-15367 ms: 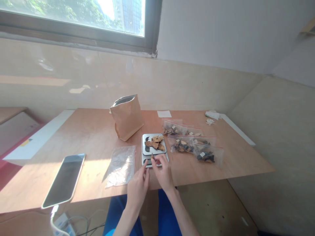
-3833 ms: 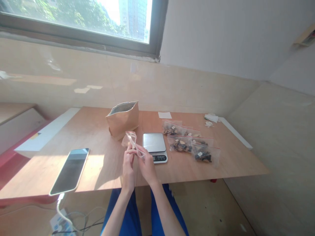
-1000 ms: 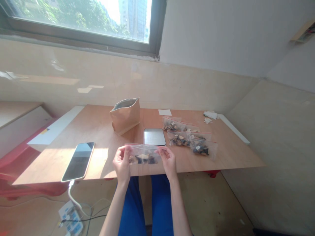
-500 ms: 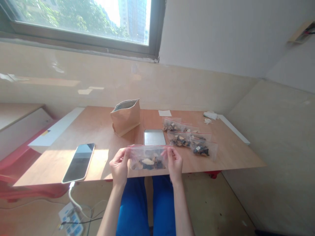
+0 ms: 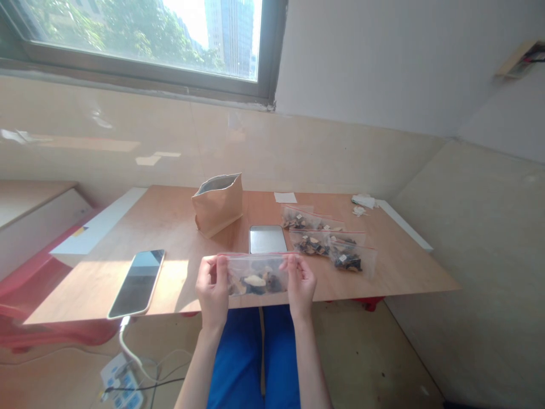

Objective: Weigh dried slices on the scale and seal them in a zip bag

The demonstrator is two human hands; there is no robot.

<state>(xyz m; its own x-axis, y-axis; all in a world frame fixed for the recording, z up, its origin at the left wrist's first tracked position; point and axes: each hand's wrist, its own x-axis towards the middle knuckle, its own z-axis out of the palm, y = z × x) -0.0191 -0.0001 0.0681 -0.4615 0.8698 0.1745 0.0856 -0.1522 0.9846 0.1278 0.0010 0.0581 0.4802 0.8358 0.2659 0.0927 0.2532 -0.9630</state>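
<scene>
Sunlight pours through the window [image 5: 179, 34] onto the wooden table [image 5: 404, 272], and here's how it stands from the left. A phone [image 5: 137, 283] lies by the near edge, white cable [image 5: 131, 347] plugged in and dropping away to a power strip [image 5: 122, 382] below. Next along, the kraft paper pouch [image 5: 219, 207] stands upright, mouth gaping.

Now the action! The left hand [image 5: 213, 288] pinches one top corner of the clear zip bag [image 5: 255, 263], thumb uppermost on the red-striped edge. Moments ago that bag was bunched up between the palms; now it's stretched wide, hanging just above the table's near edge with the dried pieces [image 5: 254, 281], dark and pale, settled along its bottom. Those look like the pieces lying on the scale earlier, so the loading appears done and attention seems to be on the strip. Whether it's sealed all the way across, I cannot tell.

Just behind sits the digital scale [image 5: 267, 239], plate showing, its front hidden by the bag. The right hand [image 5: 302, 284] has the other top corner, thumb and fingers clamped, matching its partner.

Farther right, the filled zip bags [image 5: 313, 245] overlap in a cluster, small labels showing; they've stayed put throughout. Beyond them, crumpled tissue [image 5: 360, 211] rests near the far corner.
</scene>
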